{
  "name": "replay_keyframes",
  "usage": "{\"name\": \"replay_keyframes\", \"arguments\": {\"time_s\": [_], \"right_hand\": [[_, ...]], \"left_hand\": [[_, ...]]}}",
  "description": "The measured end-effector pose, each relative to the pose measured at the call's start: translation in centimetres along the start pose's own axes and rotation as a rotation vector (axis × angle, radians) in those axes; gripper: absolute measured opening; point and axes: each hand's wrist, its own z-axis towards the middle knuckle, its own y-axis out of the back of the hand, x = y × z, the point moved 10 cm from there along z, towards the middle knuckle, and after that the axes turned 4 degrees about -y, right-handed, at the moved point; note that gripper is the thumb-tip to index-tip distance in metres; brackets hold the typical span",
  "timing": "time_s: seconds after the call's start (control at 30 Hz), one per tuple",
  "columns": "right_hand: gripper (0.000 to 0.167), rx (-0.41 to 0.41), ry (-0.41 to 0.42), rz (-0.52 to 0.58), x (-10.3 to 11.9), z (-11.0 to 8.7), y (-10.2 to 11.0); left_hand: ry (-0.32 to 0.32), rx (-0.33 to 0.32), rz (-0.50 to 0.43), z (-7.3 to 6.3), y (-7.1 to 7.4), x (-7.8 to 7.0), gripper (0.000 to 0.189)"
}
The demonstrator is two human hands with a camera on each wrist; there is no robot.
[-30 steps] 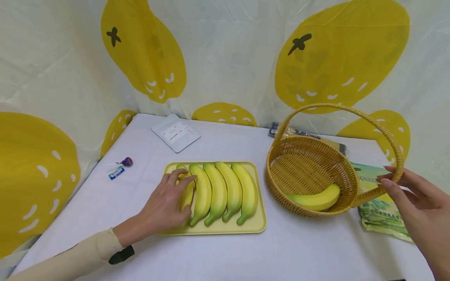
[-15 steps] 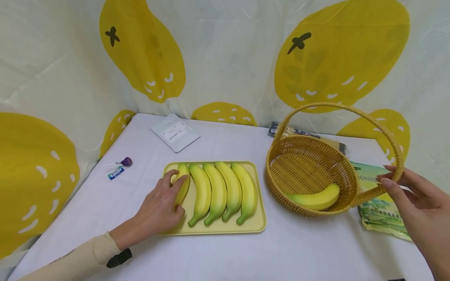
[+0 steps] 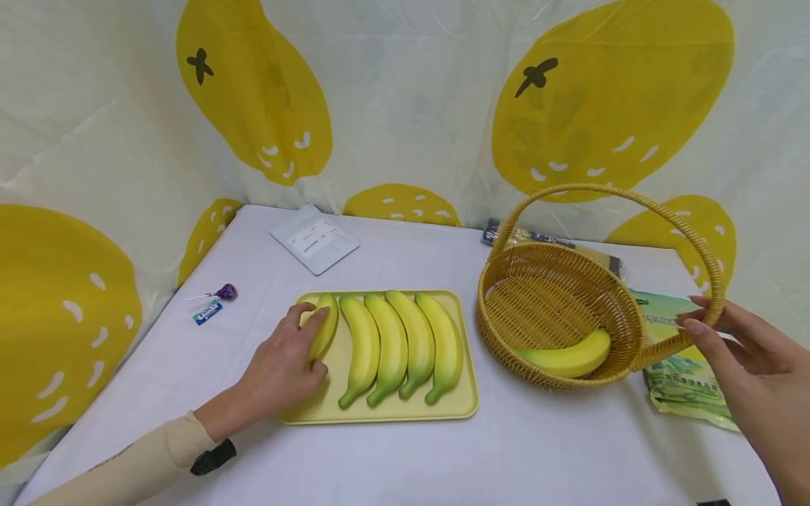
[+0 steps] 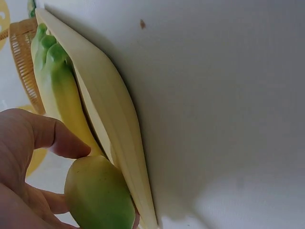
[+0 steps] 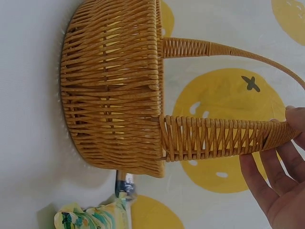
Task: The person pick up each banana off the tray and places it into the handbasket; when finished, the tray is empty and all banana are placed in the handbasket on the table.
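Note:
My left hand holds the leftmost banana at the left side of a pale yellow tray. In the left wrist view, the thumb touches the green-tipped end of this banana and other fingers are curled on its far side. Several more bananas lie side by side on the tray. On the right, my right hand grips the handle of a woven basket, with fingers and thumb around it in the right wrist view. One banana lies inside the basket.
A silver pouch lies at the back left. A lollipop and a small blue-green packet are near the left edge. Behind the basket is a dark-ended clear package; a green bag lies right of it.
My left hand has closed in on the leftmost banana and shifted slightly left with it, widening the gap to the other bananas. The right hand and the basket have stayed in place.

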Motion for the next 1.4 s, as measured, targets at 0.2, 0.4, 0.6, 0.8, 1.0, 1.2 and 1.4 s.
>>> {"name": "replay_keyframes", "arguments": {"time_s": [0.2, 0.4, 0.6, 0.8, 1.0, 1.2, 1.4], "right_hand": [[0.043, -0.003, 0.033, 0.027, 0.2, 0.0, 0.1], [0.043, -0.007, 0.025, 0.020, 0.1, 0.0, 0.1], [0.042, -0.002, 0.014, 0.004, -0.1, 0.0, 0.1], [0.040, 0.002, 0.017, 0.004, -0.2, 0.0, 0.1], [0.040, 0.011, 0.040, 0.016, 0.0, 0.2, 0.2], [0.040, 0.006, 0.066, 0.037, 0.5, 0.1, 0.3], [0.040, 0.011, 0.050, 0.031, 0.5, 0.0, 0.2]], "left_hand": [[-0.013, -0.037, -0.008, 0.2, 0.7, 0.1, 0.072], [-0.047, -0.070, -0.006, 0.8, 1.8, -0.5, 0.069], [-0.066, -0.082, -0.007, 1.4, 2.5, -1.1, 0.068], [-0.100, -0.092, -0.015, 1.8, 2.7, -1.7, 0.070], [-0.157, -0.113, -0.033, 2.4, 3.0, -2.7, 0.070], [-0.219, -0.125, -0.041, 3.5, 3.2, -4.3, 0.066], [-0.271, -0.121, -0.030, 4.2, 3.0, -6.0, 0.068]]}}
